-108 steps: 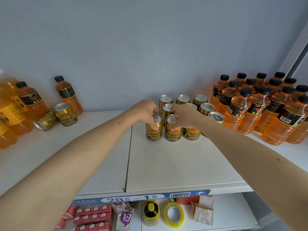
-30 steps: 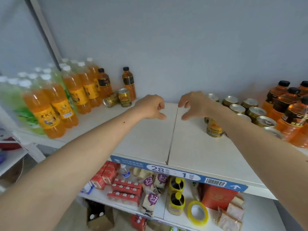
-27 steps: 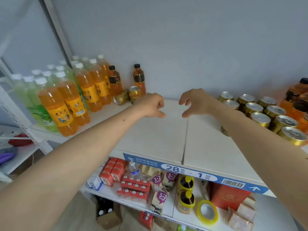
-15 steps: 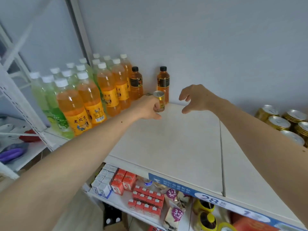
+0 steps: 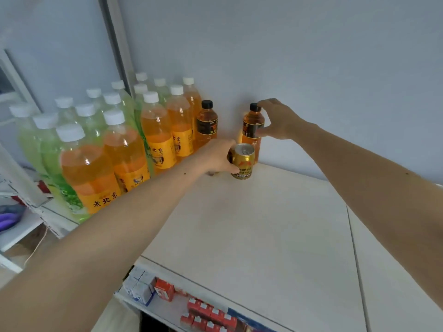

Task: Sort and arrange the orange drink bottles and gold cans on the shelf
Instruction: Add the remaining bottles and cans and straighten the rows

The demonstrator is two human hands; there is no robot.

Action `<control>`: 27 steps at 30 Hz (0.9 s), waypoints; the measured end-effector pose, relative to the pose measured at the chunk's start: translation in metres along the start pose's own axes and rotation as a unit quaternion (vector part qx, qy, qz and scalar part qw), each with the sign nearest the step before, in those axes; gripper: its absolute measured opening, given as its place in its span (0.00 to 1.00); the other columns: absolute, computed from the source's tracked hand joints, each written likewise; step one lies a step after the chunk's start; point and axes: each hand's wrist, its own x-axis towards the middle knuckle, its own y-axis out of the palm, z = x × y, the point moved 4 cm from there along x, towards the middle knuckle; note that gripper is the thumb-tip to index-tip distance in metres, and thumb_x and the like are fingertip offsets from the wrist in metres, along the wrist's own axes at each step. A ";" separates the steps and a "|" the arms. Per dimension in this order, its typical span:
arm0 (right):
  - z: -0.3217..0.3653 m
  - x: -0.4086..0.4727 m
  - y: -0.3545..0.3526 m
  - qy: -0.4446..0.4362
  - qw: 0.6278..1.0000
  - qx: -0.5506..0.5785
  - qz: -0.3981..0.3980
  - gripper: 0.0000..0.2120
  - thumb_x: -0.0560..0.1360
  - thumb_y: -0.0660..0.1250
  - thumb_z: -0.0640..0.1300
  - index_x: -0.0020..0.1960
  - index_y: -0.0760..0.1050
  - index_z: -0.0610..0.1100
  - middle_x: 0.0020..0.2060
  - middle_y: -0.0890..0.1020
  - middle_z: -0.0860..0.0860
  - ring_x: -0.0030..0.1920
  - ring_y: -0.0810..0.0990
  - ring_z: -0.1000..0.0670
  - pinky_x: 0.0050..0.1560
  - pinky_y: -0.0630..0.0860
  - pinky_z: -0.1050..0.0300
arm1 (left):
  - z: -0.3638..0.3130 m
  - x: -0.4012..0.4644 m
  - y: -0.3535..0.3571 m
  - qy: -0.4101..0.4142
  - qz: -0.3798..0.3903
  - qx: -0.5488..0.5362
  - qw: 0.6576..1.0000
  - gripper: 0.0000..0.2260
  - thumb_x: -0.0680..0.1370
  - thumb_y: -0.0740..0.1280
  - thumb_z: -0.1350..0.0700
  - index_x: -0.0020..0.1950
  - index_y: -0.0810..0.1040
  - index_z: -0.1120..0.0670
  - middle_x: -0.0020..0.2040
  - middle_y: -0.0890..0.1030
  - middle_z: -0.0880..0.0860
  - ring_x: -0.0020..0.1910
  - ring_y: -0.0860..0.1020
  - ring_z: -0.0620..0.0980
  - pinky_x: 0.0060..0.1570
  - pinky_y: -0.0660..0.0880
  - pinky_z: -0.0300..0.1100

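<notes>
Nearest, at the bottom edge: a lower shelf level with small red cartons [image 5: 208, 316] in rows and a few pale blue-white boxes [image 5: 140, 286] to their left. Part of a blue price strip shows just right of the cartons.

Above that, the white shelf [image 5: 251, 236], bare over most of its front and middle. A seam runs front to back on the right side. Both forearms reach over it from the near corners toward the back wall.

Left side, mid-depth: a packed block of large white-capped bottles. Green bottles [image 5: 36, 149] on the outer left, big orange bottles [image 5: 93, 173] with orange labels bearing Chinese characters beside them, running back to the wall.

Toward the back: a gold can [image 5: 242, 161] stands upright on the shelf, pull-tab top showing. Left hand [image 5: 215, 158] is at the can's left side, fingers curled round it, thumb low on the front. Something dark sits under the hand; cannot tell what.

Just behind the can, touching or nearly so, a small black-capped orange drink bottle [image 5: 252, 130] stands upright near the wall. Right hand [image 5: 279, 119] pinches it: forefinger up by the cap, thumb on the dark label, remaining fingers curled.

A second black-capped bottle [image 5: 206, 127] of the same kind stands to the left, against the block of large orange bottles, apart from the held bottle.

Farthest: plain grey-blue wall [image 5: 311, 56], with a vertical upright [image 5: 115, 44] at the left.
</notes>
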 end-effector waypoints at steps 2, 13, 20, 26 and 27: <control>-0.001 0.016 0.005 0.019 1.000 0.001 -0.009 0.32 0.73 0.70 0.49 0.72 0.62 0.44 0.69 0.66 0.45 0.63 0.71 0.41 0.58 0.73 0.49 | 0.002 0.010 0.001 0.024 0.000 0.010 1.000 0.31 0.67 0.77 0.48 0.67 0.71 0.50 0.62 0.77 0.51 0.55 0.76 0.50 0.43 0.70 0.37; 0.000 0.052 0.015 0.135 0.981 -0.078 -0.115 0.16 0.76 0.64 0.54 0.55 0.70 0.42 0.45 0.77 0.46 0.41 0.74 0.46 0.37 0.69 0.53 | 0.001 0.047 0.004 0.050 0.017 0.034 0.998 0.25 0.70 0.74 0.48 0.63 0.72 0.55 0.58 0.78 0.53 0.54 0.77 0.50 0.48 0.74 0.41; -0.020 0.037 0.006 0.130 0.984 -0.035 -0.117 0.14 0.77 0.63 0.49 0.57 0.72 0.41 0.48 0.78 0.44 0.43 0.74 0.46 0.37 0.68 0.55 | -0.007 0.063 0.020 0.066 0.045 0.026 0.996 0.29 0.69 0.74 0.44 0.64 0.71 0.55 0.60 0.77 0.53 0.55 0.76 0.50 0.47 0.73 0.40; -0.040 0.015 -0.009 0.125 0.988 -0.003 -0.093 0.12 0.77 0.63 0.48 0.57 0.73 0.42 0.47 0.78 0.45 0.44 0.75 0.46 0.37 0.70 0.55 | -0.010 0.074 0.025 0.051 0.053 0.068 0.995 0.31 0.67 0.73 0.40 0.64 0.72 0.56 0.58 0.75 0.55 0.53 0.74 0.51 0.45 0.72 0.41; -0.044 0.012 -0.012 0.121 0.989 0.001 -0.082 0.12 0.77 0.63 0.48 0.57 0.73 0.42 0.47 0.78 0.45 0.45 0.75 0.46 0.37 0.70 0.56 | -0.011 0.075 0.025 0.047 0.058 0.066 0.995 0.30 0.67 0.74 0.41 0.63 0.72 0.55 0.57 0.75 0.54 0.51 0.74 0.50 0.43 0.71 0.41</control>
